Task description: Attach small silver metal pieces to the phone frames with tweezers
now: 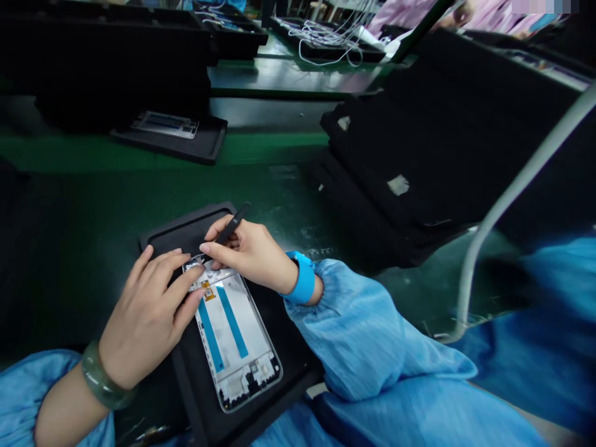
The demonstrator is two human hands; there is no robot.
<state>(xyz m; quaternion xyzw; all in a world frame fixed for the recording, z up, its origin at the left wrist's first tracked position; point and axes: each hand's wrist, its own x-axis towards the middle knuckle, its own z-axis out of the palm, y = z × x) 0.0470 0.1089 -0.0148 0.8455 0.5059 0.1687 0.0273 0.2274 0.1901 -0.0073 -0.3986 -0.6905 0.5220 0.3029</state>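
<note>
A phone frame [242, 347] with two blue strips and an orange flex cable [208, 290] lies face down in a black foam tray [198, 397]. Black tweezers [231, 225] are pinched in my right hand [251, 251], their tips pointing down at the frame's upper end, where my fingers hide them. My left hand [153, 304] rests over the frame's upper left edge, fingers stretched out and touching it. A green bangle [105, 375] circles my left wrist, and a blue band [303, 277] my right.
Stacked black trays [395, 155] rise on the right beside a pale curved tube [493, 217]. Another phone frame [165, 124] sits in a tray farther back on the green bench [270, 186]. White cables [330, 37] lie heaped at the back. A person in pink [493, 15] is partly visible there.
</note>
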